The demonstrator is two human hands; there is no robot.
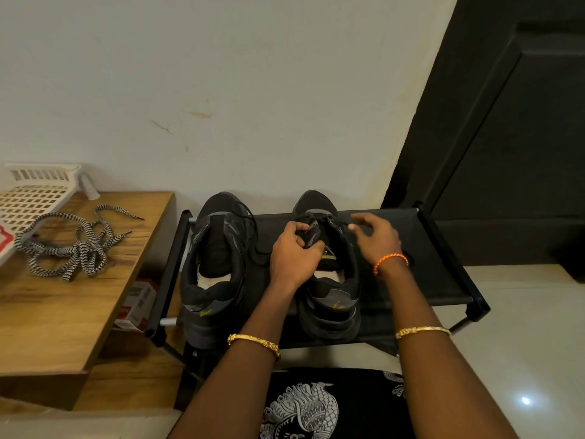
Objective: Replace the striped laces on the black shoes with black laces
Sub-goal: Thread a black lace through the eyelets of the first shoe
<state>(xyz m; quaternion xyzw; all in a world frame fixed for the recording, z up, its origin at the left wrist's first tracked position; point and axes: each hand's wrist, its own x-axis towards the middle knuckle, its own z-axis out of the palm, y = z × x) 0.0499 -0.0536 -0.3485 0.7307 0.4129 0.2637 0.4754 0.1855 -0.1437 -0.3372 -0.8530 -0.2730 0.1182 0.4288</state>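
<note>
Two black shoes stand side by side on a black shoe rack (pixel 440 270), toes toward the wall. The left shoe (pixel 217 267) carries a black lace (pixel 251 217) that trails off to its right. My left hand (pixel 294 251) grips the tongue of the right shoe (pixel 329 299), fingers curled round it. My right hand (pixel 375 237) hovers over that shoe's right side with fingers spread and loosely bent, holding nothing that I can make out. Black lace crosses the right shoe's upper eyelets. The striped black-and-white laces (pixel 72 245) lie in a tangle on the wooden table.
The wooden table (pixel 63 315) stands left of the rack, with a white plastic basket (pixel 34 198) at its back corner. A red-and-white box (pixel 137 304) sits on the floor between table and rack. A dark door (pixel 506 137) is at right, a pale wall behind.
</note>
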